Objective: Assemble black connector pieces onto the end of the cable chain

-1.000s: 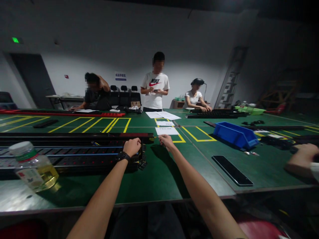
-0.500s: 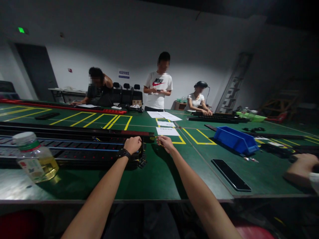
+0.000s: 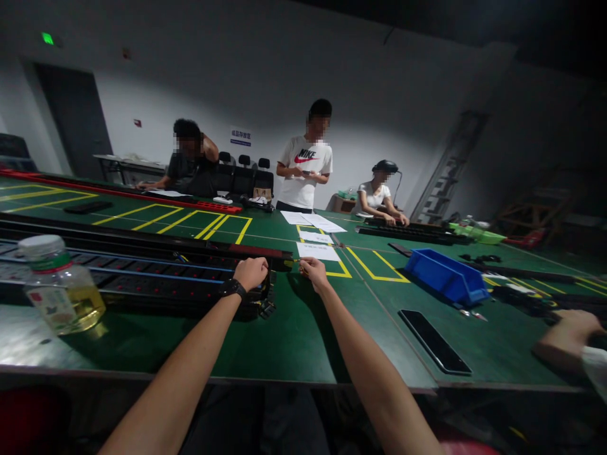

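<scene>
NIKE with a red swoosh, printed on the white T-shirt (image 3: 304,170) of the standing person. Blue wall sign (image 3: 241,136) with white characters, too small to read. Green lit exit sign (image 3: 47,38), unreadable. Bottle label (image 3: 52,302) and table papers (image 3: 317,251) illegible.

Dim room. Light falls on the back wall (image 3: 265,88); ceiling and right side nearly black. Glare patch on the green table (image 3: 294,341) at its near left corner. Forearms cast soft shadows. Wide-angle bowing at the edges; far figures soft, grainy.
</scene>
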The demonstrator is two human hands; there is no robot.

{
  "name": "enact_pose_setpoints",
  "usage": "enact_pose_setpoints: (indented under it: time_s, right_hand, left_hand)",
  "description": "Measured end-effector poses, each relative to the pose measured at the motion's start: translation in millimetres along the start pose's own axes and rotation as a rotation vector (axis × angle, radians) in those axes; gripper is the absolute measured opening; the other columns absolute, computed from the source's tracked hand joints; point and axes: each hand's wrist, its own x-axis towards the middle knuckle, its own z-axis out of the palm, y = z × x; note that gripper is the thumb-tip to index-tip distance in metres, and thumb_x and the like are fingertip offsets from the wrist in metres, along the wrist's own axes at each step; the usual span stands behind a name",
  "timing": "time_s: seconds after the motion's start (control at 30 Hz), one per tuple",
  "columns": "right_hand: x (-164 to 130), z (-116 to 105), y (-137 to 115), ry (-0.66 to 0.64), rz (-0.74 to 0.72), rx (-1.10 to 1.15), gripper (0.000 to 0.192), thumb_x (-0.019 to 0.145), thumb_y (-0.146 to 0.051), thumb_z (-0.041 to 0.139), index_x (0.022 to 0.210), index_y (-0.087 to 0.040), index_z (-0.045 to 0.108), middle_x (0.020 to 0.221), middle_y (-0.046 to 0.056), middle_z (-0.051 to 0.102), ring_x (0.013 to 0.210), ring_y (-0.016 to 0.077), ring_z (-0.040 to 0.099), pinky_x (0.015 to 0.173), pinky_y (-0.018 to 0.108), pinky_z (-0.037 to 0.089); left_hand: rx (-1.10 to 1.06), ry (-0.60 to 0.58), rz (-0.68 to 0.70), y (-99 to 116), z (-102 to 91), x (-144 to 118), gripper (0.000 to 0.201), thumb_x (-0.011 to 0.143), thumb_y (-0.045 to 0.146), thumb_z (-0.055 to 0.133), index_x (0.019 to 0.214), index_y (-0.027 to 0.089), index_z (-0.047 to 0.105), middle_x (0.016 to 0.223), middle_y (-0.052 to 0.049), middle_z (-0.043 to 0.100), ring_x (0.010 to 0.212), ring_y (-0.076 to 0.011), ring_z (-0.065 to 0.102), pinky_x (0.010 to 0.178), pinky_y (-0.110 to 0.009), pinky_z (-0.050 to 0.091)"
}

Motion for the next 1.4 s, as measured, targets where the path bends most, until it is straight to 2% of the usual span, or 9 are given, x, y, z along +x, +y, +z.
enact_pose_setpoints:
  time_s: [0.23, 0.63, 0.8, 0.97, 1.17, 1.27, 1.4]
  right_hand:
    - [11, -1, 8, 0.11, -0.031, -0.071, 0.028, 0.067, -0.035, 0.08, 0.085, -0.016, 0.07, 0.072, 0.003, 0.073, 0.064, 0.0165, 0.067, 0.06, 0.026, 0.054]
    - [12, -4, 11, 0.062, -0.083, -0.207, 0.031, 0.073, -0.037, 0.072, 0.093, -0.014, 0.075, 0.086, 0.008, 0.078, 0.07, 0.0171, 0.07, 0.059, 0.024, 0.052]
    - [15, -3, 21, 0.079, -0.103, -0.296, 0.032, 0.073, -0.037, 0.07, 0.095, -0.013, 0.074, 0.082, 0.008, 0.077, 0.07, 0.0186, 0.069, 0.06, 0.026, 0.052]
    - [17, -2, 22, 0.095, -0.193, -0.503, 0.027, 0.079, -0.035, 0.065, 0.097, -0.017, 0.075, 0.09, 0.008, 0.078, 0.084, 0.0225, 0.071, 0.074, 0.03, 0.054]
    - [12, 10, 12, 0.128, -0.358, -0.948, 0.019, 0.09, -0.025, 0.058, 0.099, -0.018, 0.073, 0.105, 0.012, 0.074, 0.091, 0.0225, 0.067, 0.088, 0.032, 0.049]
    - [6, 18, 7, 0.122, -0.331, -1.097, 0.021, 0.096, -0.022, 0.054, 0.107, -0.019, 0.071, 0.108, 0.012, 0.073, 0.097, 0.023, 0.066, 0.087, 0.031, 0.047]
    - [4, 23, -3, 0.093, -0.251, -1.185, 0.024, 0.1, -0.02, 0.05, 0.115, -0.019, 0.068, 0.107, 0.012, 0.074, 0.098, 0.0233, 0.066, 0.084, 0.03, 0.045]
  left_hand:
    - [-0.009, -0.005, 0.006, 1, -2.1, -1, 0.034, 0.094, 0.026, 0.046, 0.107, 0.027, 0.077, 0.109, -0.006, 0.08, 0.105, -0.026, 0.073, 0.093, -0.036, 0.052]
    - [-0.005, 0.018, 0.014, 1, -0.2, -2, 0.035, 0.093, 0.025, 0.046, 0.106, 0.027, 0.078, 0.104, -0.007, 0.081, 0.102, -0.0252, 0.074, 0.092, -0.036, 0.053]
    - [-0.002, 0.02, 0.018, 1, -0.2, -3, 0.036, 0.093, 0.025, 0.045, 0.107, 0.027, 0.078, 0.105, -0.008, 0.08, 0.101, -0.0253, 0.074, 0.092, -0.035, 0.053]
    - [0.005, 0.013, 0.005, 4, -3.4, -5, 0.036, 0.093, 0.024, 0.046, 0.107, 0.027, 0.078, 0.105, -0.008, 0.08, 0.102, -0.025, 0.074, 0.092, -0.035, 0.053]
    - [0.002, -0.003, 0.001, 5, -5.9, -6, 0.035, 0.093, 0.025, 0.046, 0.107, 0.027, 0.078, 0.105, -0.007, 0.08, 0.101, -0.0242, 0.074, 0.093, -0.034, 0.052]
    - [0.001, -0.002, 0.007, 4, -5.2, -6, 0.035, 0.093, 0.024, 0.046, 0.107, 0.027, 0.078, 0.106, -0.006, 0.08, 0.102, -0.0248, 0.074, 0.093, -0.035, 0.052]
    - [0.004, 0.001, 0.013, 3, -4.1, -5, 0.035, 0.093, 0.024, 0.045, 0.107, 0.027, 0.078, 0.104, -0.007, 0.08, 0.101, -0.0253, 0.074, 0.092, -0.036, 0.052]
